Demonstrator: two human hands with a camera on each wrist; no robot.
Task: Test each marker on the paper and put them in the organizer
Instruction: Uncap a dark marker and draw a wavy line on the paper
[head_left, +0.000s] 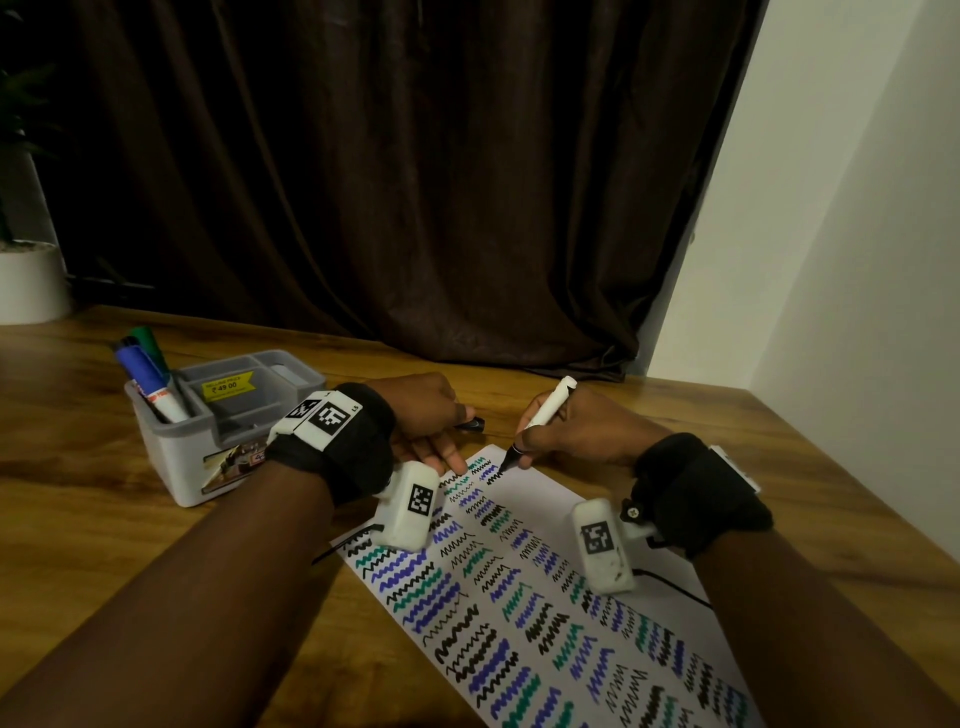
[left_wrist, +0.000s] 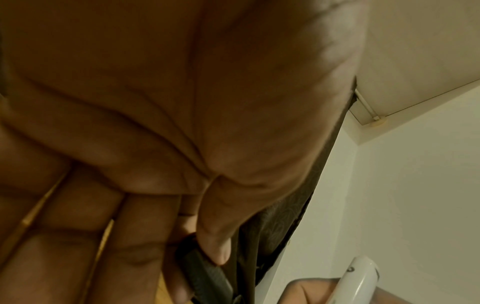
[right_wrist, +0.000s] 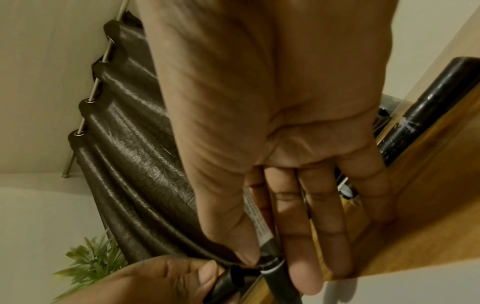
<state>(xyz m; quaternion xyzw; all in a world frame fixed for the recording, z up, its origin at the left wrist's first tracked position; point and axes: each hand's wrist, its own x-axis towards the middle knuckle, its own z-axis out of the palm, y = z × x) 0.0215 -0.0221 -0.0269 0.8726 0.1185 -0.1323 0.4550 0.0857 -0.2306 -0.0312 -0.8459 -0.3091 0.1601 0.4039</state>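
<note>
Right hand (head_left: 576, 434) pinches marker (head_left: 545, 410) low, nib touching paper (head_left: 597, 499).

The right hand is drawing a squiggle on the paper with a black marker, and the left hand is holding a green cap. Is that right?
Not quite. The cap in the left hand is black, not green, as the head view shows. The rest holds: the right hand is drawing a squiggle on the paper with the black marker.

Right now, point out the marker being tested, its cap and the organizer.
marker (head_left: 546, 410): head view, white barrel in the right hand.
cap (head_left: 471, 425): head view, black end showing past the left hand's fingers.
organizer (head_left: 179, 462): head view, grey front wall.
</note>
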